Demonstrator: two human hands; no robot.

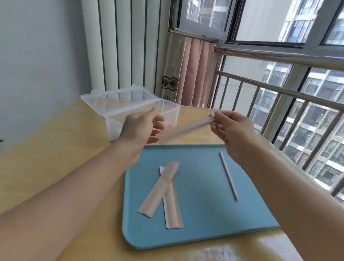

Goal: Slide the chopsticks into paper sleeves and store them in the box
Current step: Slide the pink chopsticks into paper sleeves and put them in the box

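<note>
Wooden bench, with blue tray on it and clear plastic box standing open behind tray, near left corner. Above tray's far edge, held sleeve in the air between both hands. Left hand: grip closed around lower end of sleeve. Right hand: grip pinching upper end, where chopstick tips stick out a little. On tray, two empty sleeves crossed over each other, touching. To their right, well apart, single chopstick lying flat.
</note>
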